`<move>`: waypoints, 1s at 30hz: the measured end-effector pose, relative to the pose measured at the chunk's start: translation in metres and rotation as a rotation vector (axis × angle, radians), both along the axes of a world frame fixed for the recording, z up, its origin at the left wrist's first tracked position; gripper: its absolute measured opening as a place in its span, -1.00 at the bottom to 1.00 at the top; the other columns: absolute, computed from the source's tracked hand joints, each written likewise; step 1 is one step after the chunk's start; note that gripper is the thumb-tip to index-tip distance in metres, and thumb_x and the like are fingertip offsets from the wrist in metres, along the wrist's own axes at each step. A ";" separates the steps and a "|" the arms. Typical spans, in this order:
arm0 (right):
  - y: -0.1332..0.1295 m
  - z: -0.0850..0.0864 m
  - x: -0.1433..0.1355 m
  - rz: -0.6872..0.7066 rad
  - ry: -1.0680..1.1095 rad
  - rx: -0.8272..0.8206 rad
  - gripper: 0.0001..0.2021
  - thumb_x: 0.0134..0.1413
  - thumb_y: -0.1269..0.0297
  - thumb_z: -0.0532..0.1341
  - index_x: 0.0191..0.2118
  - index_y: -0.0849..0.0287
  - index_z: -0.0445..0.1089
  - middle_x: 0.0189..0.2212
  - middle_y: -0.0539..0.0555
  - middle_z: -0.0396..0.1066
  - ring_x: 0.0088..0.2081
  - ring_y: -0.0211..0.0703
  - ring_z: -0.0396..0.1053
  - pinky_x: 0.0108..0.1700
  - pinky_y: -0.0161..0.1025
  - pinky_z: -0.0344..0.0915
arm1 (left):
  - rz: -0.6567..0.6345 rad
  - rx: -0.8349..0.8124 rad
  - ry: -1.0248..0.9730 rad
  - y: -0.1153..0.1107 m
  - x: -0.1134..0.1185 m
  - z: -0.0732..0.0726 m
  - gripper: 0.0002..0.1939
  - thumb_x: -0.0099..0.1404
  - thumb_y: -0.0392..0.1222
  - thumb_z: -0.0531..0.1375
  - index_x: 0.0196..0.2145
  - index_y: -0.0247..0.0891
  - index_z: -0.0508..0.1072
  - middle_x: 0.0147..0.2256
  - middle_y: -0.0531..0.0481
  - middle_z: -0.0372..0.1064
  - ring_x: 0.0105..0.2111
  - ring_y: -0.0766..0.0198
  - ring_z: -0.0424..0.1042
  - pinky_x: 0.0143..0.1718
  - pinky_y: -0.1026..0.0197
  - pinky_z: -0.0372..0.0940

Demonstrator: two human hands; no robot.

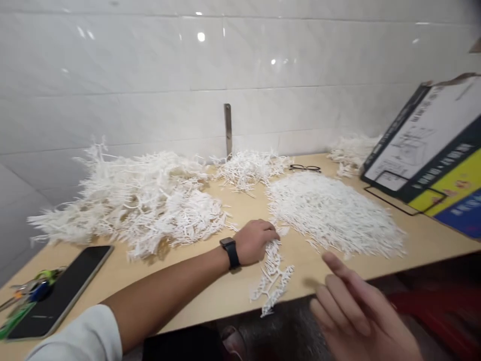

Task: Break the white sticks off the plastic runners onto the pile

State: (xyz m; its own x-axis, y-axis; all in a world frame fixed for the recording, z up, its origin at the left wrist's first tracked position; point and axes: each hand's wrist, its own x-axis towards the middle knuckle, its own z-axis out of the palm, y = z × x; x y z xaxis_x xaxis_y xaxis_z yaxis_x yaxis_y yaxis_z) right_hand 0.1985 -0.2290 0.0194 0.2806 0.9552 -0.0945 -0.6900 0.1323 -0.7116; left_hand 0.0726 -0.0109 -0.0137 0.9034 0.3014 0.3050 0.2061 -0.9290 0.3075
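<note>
Over at the far left, beyond the left forearm, I see a bunch of keys (40, 287) resting against a dark phone (63, 291). Next comes a big tangled heap (150, 195) of white branching plastic, spreading leftward and away from the left hand (255, 243). That hand wears a watch (230, 251) and curls over the far end of one white branching piece (273, 281); its fingertips are hidden, so I can't tell whether it grips. The piece runs from under those fingers toward the person, reaching the table's front edge. Beyond the hand sits a smaller tangle (250, 168), then glasses (305, 168). A flat pile of loose white sticks (334, 213) lies beyond the right hand (358, 306), which hangs partly open with nothing visible in it, one finger stretched out, the others bent. Farther right stands a printed board (424, 145).
</note>
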 end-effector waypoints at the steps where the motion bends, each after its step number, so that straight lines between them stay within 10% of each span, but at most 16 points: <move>1: 0.002 0.008 -0.005 0.011 0.037 -0.019 -0.71 0.25 0.15 0.15 -0.01 0.14 0.42 -0.69 -0.15 -0.04 -0.65 -0.36 -0.05 -0.57 -0.35 0.14 | -0.006 0.002 -0.002 0.000 0.000 0.000 -0.62 0.18 -0.46 0.04 -0.12 -0.23 0.49 -0.10 -0.08 0.44 -0.09 0.17 0.37 0.00 0.10 0.25; 7: 0.014 0.023 -0.022 0.061 0.121 -0.031 -0.81 0.19 0.16 0.19 -0.17 0.10 0.45 -0.69 -0.19 -0.30 -0.63 -0.36 -0.31 -0.59 -0.35 -0.01 | 0.007 0.007 0.031 -0.005 -0.001 0.004 -0.63 0.23 -0.44 0.02 -0.11 -0.21 0.49 -0.10 -0.06 0.44 -0.11 0.19 0.37 0.00 0.10 0.24; 14: 0.012 0.016 -0.026 0.080 -0.007 -0.060 -0.80 0.15 0.08 0.21 -0.33 0.11 0.33 -0.66 -0.16 -0.15 -0.62 -0.35 -0.21 -0.58 -0.35 0.00 | 0.012 0.018 0.022 -0.003 0.000 0.002 -0.63 0.21 -0.45 0.03 -0.11 -0.21 0.50 -0.10 -0.04 0.44 -0.11 0.19 0.37 0.00 0.11 0.25; 20: 0.020 -0.013 -0.017 -0.173 -0.749 -0.209 -0.72 0.08 0.05 0.27 -0.43 0.15 0.30 -0.55 -0.04 0.20 -0.50 -0.27 0.12 -0.47 -0.32 0.10 | 0.016 0.022 0.017 -0.004 -0.001 0.002 -0.61 0.22 -0.45 0.02 -0.10 -0.20 0.49 -0.10 -0.06 0.44 -0.08 0.19 0.37 0.03 0.08 0.23; 30: 0.025 -0.049 -0.008 -0.381 -1.400 -0.235 -0.58 0.23 0.14 0.09 -0.60 0.12 -0.04 -0.65 -0.11 -0.13 -0.59 -0.32 -0.05 -0.52 -0.31 -0.03 | 0.010 0.016 0.001 -0.003 -0.001 0.003 -0.61 0.23 -0.46 0.00 -0.10 -0.21 0.49 -0.11 -0.07 0.44 -0.09 0.18 0.37 0.03 0.06 0.24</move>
